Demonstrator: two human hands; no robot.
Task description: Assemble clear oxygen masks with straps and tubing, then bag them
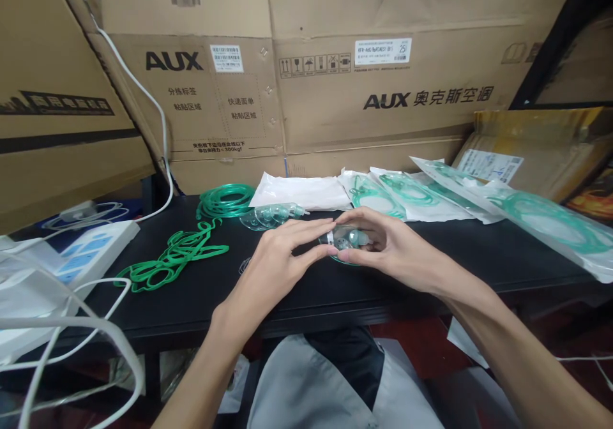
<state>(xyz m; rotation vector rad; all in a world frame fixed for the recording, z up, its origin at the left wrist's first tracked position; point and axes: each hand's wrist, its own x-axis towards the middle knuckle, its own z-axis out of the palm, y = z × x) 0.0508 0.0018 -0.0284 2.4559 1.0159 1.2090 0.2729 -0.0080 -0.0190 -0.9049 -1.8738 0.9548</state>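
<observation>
Over the middle of the black table, both my hands are at a clear oxygen mask (352,236) with a pale green connector. My right hand (387,240) curls around its right side, fingers above and thumb below. At its left edge, my left hand (292,247) grips with fingertips and thumb. Fingers partly hide the mask. Just behind my left hand lies a nested row of clear masks (272,215). Farther left are a coil of green tubing (225,200) and a tangle of green elastic straps (175,256). Thin pale loops (244,265) lie beside my left wrist.
Sealed packets with green tubing (376,194) and a white packet (301,191) line the table's back. Another large packet (550,218) lies at right. White power strips (90,256) and cables (119,346) crowd the left. Large cardboard boxes (320,116) stand behind.
</observation>
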